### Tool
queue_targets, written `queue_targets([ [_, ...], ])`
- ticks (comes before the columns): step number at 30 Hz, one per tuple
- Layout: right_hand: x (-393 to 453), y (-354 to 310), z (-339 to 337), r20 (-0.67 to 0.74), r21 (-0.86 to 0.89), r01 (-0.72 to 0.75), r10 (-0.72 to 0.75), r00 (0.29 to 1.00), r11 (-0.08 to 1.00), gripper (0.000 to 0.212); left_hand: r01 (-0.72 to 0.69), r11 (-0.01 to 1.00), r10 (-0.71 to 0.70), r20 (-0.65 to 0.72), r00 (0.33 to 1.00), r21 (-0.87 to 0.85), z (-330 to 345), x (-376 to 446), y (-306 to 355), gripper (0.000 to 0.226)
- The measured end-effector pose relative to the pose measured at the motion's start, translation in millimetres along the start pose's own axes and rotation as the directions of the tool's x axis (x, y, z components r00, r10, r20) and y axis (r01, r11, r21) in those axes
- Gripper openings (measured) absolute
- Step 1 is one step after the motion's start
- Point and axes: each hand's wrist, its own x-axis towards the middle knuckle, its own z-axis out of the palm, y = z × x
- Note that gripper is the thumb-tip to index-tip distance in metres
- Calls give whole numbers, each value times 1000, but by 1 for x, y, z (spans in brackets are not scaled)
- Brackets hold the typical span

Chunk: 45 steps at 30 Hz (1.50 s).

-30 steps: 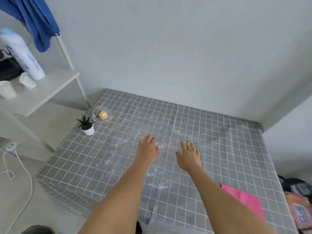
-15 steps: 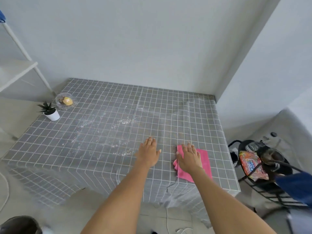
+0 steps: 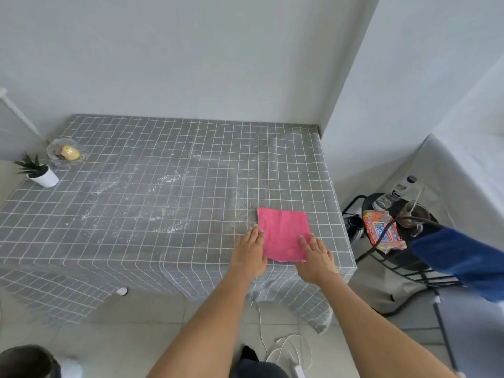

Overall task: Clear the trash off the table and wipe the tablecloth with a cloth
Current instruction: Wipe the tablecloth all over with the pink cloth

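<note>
Both bare arms reached forward, palms down. Left hand [image 3: 250, 255] lay flat, fingers spread, touching the left edge of the square pink cloth [image 3: 283, 233]; right hand [image 3: 317, 257] flat, fingers open on its right edge. Cloth sat near the front right of the grey grid-check tablecloth [image 3: 163, 148], white crumbs [image 3: 169, 179] scattered mid-table.

One pink cloth [image 3: 283, 233], one potted plant [image 3: 41, 173], one glass dish [image 3: 65, 153], two hands.

Your cloth [image 3: 282, 233] lies on the counter [image 3: 191, 165] near its front right corner, between your two hands. Crumbs [image 3: 163, 203] lie left of it; a plant [image 3: 38, 171] and dish [image 3: 66, 152] sit far left.
</note>
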Motion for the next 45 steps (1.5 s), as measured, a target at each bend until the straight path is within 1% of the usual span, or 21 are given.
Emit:
queue_targets([
  [3,5,6,3,11,13,6,-6,1000,1000,77,-15,1000,15,5,1000,-2,6,4,3,76],
  [7,12,11,4,2,8,50,-50,999,999,79,-32,999,31,33,999,28,12,12,6,79],
  [12,18,16,12,-64,0,74,-73,995,997,67,12,1000,-12,11,1000,14,17,23,9,72],
  [15,21,15,14,-124,-6,66,-67,990,998,62,40,999,-39,-26,999,14,19,29,10,67],
  [21,28,10,-1,-214,-15,74,-76,974,997,59,71,996,-64,-126,990,48,20,37,9,68],
  [27,36,-14,-34,-277,-36,118,-124,953,992,56,88,996,-82,-242,967,16,-15,39,-5,57],
  [31,45,-48,-58,-295,-25,182,-182,938,983,56,116,993,-105,-294,950,21,-49,36,-34,58],
  [33,50,-77,-70,-312,-46,230,-233,921,972,55,150,989,-143,-329,933,-4,-68,28,-56,58],
  [37,62,-142,-85,-315,-73,322,-328,891,944,53,213,977,-198,-371,907,1,-96,7,-112,60],
  [40,69,-195,-85,-288,-97,382,-393,873,919,53,262,965,-252,-374,893,-23,-110,-11,-160,58],
  [42,73,-231,-80,-265,-115,410,-426,865,905,53,286,957,-286,-356,890,-54,-116,-23,-194,55],
  [45,76,-288,-68,-218,-134,444,-463,859,886,52,317,947,-317,-315,895,-50,-117,-40,-250,53],
])
